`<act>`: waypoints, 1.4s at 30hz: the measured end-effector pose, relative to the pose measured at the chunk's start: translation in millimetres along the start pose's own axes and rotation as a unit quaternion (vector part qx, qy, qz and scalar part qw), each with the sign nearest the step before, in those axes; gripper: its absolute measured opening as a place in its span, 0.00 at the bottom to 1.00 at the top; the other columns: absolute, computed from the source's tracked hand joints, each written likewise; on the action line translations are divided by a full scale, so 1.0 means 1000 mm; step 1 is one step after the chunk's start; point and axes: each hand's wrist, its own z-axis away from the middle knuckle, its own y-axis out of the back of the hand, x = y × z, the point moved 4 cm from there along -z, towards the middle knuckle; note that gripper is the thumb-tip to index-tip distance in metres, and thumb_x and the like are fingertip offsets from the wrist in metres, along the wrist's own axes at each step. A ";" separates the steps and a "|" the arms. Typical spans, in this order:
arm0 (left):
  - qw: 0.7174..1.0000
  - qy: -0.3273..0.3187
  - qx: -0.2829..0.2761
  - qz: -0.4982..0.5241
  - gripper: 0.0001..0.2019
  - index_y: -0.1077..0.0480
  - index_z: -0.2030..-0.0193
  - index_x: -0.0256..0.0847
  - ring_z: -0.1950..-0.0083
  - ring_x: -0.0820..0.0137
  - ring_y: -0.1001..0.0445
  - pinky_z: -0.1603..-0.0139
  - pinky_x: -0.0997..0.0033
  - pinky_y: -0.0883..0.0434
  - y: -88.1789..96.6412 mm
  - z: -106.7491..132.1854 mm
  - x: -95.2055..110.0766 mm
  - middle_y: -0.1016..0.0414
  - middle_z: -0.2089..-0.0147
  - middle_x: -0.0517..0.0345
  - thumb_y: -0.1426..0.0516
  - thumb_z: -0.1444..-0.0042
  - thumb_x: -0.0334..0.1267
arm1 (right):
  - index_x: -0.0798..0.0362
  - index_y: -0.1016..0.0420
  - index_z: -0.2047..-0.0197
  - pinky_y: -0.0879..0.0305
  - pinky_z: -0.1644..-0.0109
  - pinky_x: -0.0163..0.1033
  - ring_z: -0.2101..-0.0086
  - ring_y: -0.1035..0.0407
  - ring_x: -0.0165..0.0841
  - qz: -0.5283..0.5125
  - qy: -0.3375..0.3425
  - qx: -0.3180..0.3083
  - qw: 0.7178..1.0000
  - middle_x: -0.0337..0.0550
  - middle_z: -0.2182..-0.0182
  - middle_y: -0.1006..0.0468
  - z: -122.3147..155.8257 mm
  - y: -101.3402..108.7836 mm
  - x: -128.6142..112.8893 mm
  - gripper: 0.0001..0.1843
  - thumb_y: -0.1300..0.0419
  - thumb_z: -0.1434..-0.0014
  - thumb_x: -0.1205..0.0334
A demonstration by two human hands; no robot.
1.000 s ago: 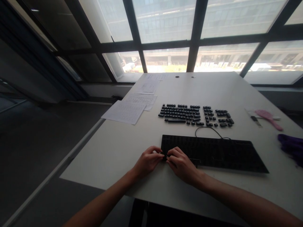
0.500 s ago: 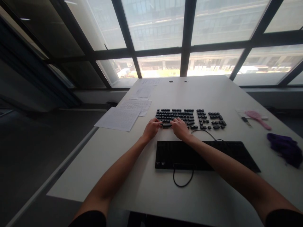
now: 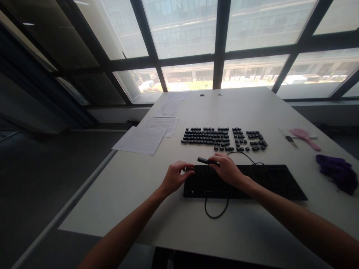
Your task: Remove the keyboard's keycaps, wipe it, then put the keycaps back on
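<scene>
My right hand pinches the end of a long black spacebar keycap, tilted above the top edge of the black keyboard base. Over that base's upper left corner is my left hand, its thumb and forefinger apart with a gap between them; nothing can be made out in the gap. Two small keycaps show at the base's lower left. Beyond my hands, rows of loose black keycaps lie in keyboard order on the white table.
Printed sheets lie at the left. To the right are a pink handled item, a small dark-handled tool and a crumpled purple cloth. A black cable loops below the base. Windows stand beyond the table.
My right hand has lifted the spacebar from the bottom row of loose keycaps and brought it toward me, over the base. My left hand has drawn back toward me too.
</scene>
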 end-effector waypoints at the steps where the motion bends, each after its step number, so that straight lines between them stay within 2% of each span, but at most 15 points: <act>1: 1.000 0.002 -0.014 0.012 0.10 0.21 0.55 0.44 0.67 0.70 0.28 0.64 0.70 0.29 -0.004 0.013 0.009 0.19 0.62 0.56 0.34 0.44 0.37 | 0.52 0.20 0.55 0.34 0.55 0.42 0.61 0.29 0.37 -0.033 -0.009 -0.001 0.999 0.45 0.62 0.22 0.016 0.001 0.001 0.08 0.39 0.37 0.68; 4: 0.999 -0.012 -0.042 0.025 0.07 0.20 0.59 0.44 0.61 0.67 0.26 0.58 0.65 0.27 -0.017 0.042 0.026 0.19 0.63 0.56 0.33 0.46 0.35 | 0.51 0.20 0.54 0.31 0.55 0.43 0.61 0.27 0.38 -0.097 -0.034 -0.005 0.995 0.45 0.62 0.22 0.057 0.001 0.004 0.10 0.38 0.39 0.69; 8: 0.998 -0.040 -0.055 0.014 0.06 0.19 0.59 0.45 0.59 0.64 0.26 0.58 0.63 0.26 -0.029 0.054 0.025 0.19 0.63 0.53 0.34 0.44 0.37 | 0.49 0.19 0.53 0.28 0.55 0.44 0.61 0.26 0.39 -0.125 -0.047 0.009 0.991 0.46 0.61 0.21 0.082 0.002 0.006 0.12 0.38 0.39 0.67; 13: 0.996 -0.073 -0.059 -0.010 0.06 0.19 0.58 0.45 0.59 0.64 0.28 0.59 0.63 0.26 -0.034 0.057 0.025 0.20 0.62 0.52 0.37 0.41 0.36 | 0.49 0.19 0.52 0.28 0.55 0.45 0.60 0.26 0.40 -0.143 -0.045 0.038 0.988 0.47 0.60 0.21 0.084 0.008 0.005 0.12 0.39 0.38 0.65; 22: 0.987 -0.147 -0.033 -0.052 0.09 0.22 0.54 0.43 0.59 0.65 0.30 0.60 0.66 0.27 -0.039 0.067 0.030 0.23 0.62 0.51 0.41 0.38 0.30 | 0.49 0.19 0.53 0.28 0.54 0.46 0.59 0.28 0.40 -0.134 -0.025 -0.001 0.991 0.47 0.61 0.22 0.090 0.000 0.000 0.13 0.38 0.39 0.69; 28: 0.979 -0.186 -0.035 -0.076 0.11 0.24 0.52 0.42 0.59 0.64 0.31 0.59 0.63 0.27 -0.040 0.070 0.033 0.23 0.61 0.51 0.42 0.38 0.28 | 0.48 0.19 0.53 0.30 0.54 0.46 0.58 0.30 0.40 -0.114 0.001 -0.013 0.993 0.46 0.60 0.23 0.097 -0.003 -0.005 0.14 0.39 0.39 0.71; 33: 0.976 -0.189 -0.035 -0.097 0.09 0.23 0.53 0.41 0.58 0.63 0.31 0.57 0.61 0.27 -0.042 0.071 0.032 0.22 0.60 0.50 0.42 0.38 0.29 | 0.50 0.18 0.54 0.31 0.54 0.45 0.59 0.30 0.39 -0.112 -0.012 -0.015 0.994 0.46 0.61 0.23 0.100 -0.005 -0.007 0.14 0.38 0.40 0.73; 37: 0.978 -0.182 -0.023 -0.102 0.08 0.22 0.55 0.42 0.57 0.64 0.30 0.56 0.61 0.28 -0.041 0.073 0.030 0.22 0.60 0.52 0.42 0.37 0.30 | 0.50 0.19 0.53 0.32 0.54 0.43 0.60 0.28 0.38 -0.151 -0.066 -0.011 0.986 0.45 0.62 0.22 0.095 -0.004 -0.004 0.13 0.37 0.40 0.71; 39: 0.982 -0.165 -0.011 -0.086 0.08 0.22 0.55 0.43 0.58 0.65 0.30 0.57 0.62 0.28 -0.040 0.072 0.031 0.22 0.59 0.52 0.42 0.37 0.31 | 0.50 0.18 0.56 0.32 0.55 0.42 0.61 0.27 0.37 -0.171 -0.080 -0.011 0.982 0.43 0.63 0.21 0.092 -0.003 -0.003 0.11 0.35 0.41 0.70; 42: 0.991 -0.119 0.009 -0.067 0.12 0.24 0.48 0.44 0.55 0.64 0.29 0.53 0.61 0.27 -0.039 0.067 0.035 0.22 0.55 0.51 0.42 0.36 0.33 | 0.51 0.18 0.62 0.32 0.55 0.41 0.61 0.27 0.37 -0.180 -0.076 -0.013 0.981 0.42 0.65 0.21 0.090 -0.002 -0.004 0.07 0.34 0.43 0.71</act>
